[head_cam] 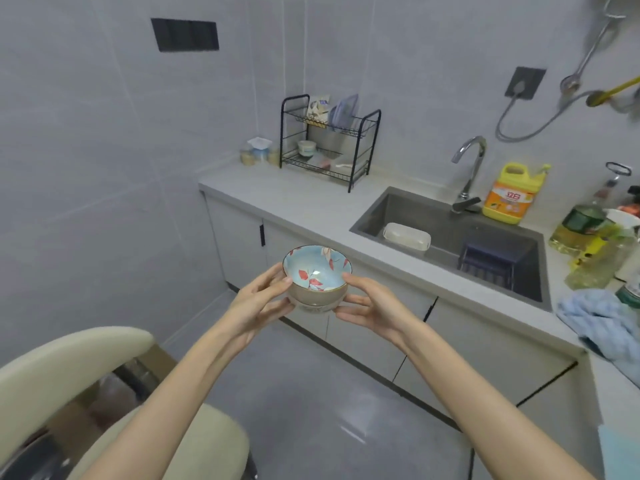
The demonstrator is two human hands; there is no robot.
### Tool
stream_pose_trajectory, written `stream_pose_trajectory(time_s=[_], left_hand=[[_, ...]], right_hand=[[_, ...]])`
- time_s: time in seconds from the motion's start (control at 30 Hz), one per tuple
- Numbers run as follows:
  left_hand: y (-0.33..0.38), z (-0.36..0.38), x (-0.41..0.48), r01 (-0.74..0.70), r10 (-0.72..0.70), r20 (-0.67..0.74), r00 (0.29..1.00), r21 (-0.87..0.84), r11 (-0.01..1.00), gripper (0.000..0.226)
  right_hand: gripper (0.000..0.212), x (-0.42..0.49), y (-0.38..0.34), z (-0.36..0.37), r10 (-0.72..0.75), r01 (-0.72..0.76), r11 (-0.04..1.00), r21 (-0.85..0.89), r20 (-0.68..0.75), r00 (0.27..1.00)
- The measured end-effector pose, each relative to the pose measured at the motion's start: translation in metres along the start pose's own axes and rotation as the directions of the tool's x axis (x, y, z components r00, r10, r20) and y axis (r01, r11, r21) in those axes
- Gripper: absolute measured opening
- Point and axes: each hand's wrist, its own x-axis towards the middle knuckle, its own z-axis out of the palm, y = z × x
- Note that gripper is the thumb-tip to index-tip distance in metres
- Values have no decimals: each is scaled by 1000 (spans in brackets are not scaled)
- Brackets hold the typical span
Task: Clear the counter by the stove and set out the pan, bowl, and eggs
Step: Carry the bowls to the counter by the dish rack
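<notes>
— Where is the bowl [317,277]?
— In the air over the floor, in front of the counter [311,206], held between both hands and tilted so its blue floral inside shows.
— How are the fingers?
— The left hand [258,301] cups its left side, fingers curled together against the wall. The right hand [369,304] presses the right side, thumb at the rim.
— Anything nearby?
— The sink [415,202] lies toward the counter's right end, a yellow detergent bottle [509,195] behind it.

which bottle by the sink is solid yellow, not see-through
The yellow detergent jug just right of the faucet; the oil bottle further right is clear.
</notes>
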Motion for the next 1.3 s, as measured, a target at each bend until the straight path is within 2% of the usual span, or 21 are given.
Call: stream_pose_trajectory(time_s=[0.2, 0.43, 0.73, 0.9, 1.07, 1.3], left_hand=[[31, -43, 82, -10, 3, -99, 995, -72, 997, 74], [58, -100, 190, -31, 13, -135, 991, -127, 991, 73], [118, -172, 337, -8, -11, -126, 992, -150, 989, 54], [147, -206, 411, 14, -35, -153, 988, -139, 990, 59], [163, -247, 481, 53, -69, -119, 990, -136, 989, 60], [187, -295, 592, 78, -93, -160, 983, -100, 992, 42]], right_hand=[[38, 103, -41, 31, 51, -48, 998, -36, 92, 994], [35, 233, -73, 66, 96, -87, 993, -81, 121, 988], [24, 388, -132, 122, 127, -117, 988, -105, 94, 987], [24, 460, -156, 147, 130, -126, 990, -59, 78, 988], [18, 533, -172, 170, 174, -171, 984, -51, 77, 982], [24, 664, -190, 197, 216, -213, 976, -53, 74, 974]])
